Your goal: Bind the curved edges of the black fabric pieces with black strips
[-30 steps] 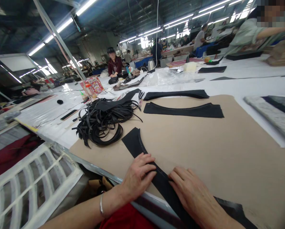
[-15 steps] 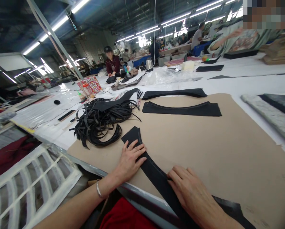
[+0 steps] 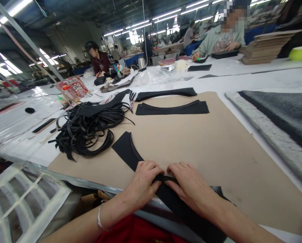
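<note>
"What do the left hand (image 3: 147,177) and right hand (image 3: 188,182) hold?"
"Both pinch the curved edge of a black panel (image 3: 125,148), close together."
"Where is that panel?"
"It slants across brown sheeting (image 3: 229,158) on the worktop (image 3: 211,85), black strips (image 3: 90,122) heaped beside its far end, two curved black pieces (image 3: 172,109) farther off."

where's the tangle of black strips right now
In the head view, the tangle of black strips lies left of centre, over the left edge of the brown sheet, just left of the far end of the black panel.
</note>
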Tool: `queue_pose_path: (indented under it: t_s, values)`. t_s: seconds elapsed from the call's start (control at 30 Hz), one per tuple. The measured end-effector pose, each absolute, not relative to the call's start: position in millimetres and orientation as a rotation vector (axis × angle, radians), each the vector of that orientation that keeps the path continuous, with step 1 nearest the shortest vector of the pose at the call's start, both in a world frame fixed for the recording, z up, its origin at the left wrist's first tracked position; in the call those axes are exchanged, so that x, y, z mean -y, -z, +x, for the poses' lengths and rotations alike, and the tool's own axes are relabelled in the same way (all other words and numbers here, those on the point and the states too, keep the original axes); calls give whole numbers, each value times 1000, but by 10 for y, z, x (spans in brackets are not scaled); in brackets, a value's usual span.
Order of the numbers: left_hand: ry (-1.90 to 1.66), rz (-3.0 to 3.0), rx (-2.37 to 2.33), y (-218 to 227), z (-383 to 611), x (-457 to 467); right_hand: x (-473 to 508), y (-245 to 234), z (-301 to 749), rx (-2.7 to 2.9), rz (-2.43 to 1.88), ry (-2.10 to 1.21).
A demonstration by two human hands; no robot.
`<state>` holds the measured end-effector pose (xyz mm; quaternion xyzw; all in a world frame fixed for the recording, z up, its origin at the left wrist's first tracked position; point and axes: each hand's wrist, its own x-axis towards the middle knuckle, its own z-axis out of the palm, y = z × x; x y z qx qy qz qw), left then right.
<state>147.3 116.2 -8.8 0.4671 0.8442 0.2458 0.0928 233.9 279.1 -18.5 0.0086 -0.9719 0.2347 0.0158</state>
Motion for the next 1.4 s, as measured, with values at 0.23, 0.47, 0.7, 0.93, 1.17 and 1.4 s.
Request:
queue_pose_path:
  t_s: [0.23, 0.47, 0.7, 0.93, 1.17, 1.4]
  values:
    - [-574, 1387, -2458, -18, 1478, -1347, -2948, 53, 2378, 3130, -103, -851]
    - [-456, 1423, -2428, -77, 1441, -1482, -2898, -42, 2347, 3093, -194, -893]
    - [-464, 1452, -2410, -62, 1429, -1464, -2928, 29, 2386, 3068, -192, -1107]
    - [-411, 1617, -2481, 17, 1532, -1394, -2916, 119, 2485, 3003, -158, -1066]
    - [-451, 1689, -2477, 161, 1577, -1270, -2989, 193, 2606, 3007, 26, -1002]
    - [-449, 1723, -2455, 191, 1624, -1232, -3050, 299, 2664, 2949, 166, -895]
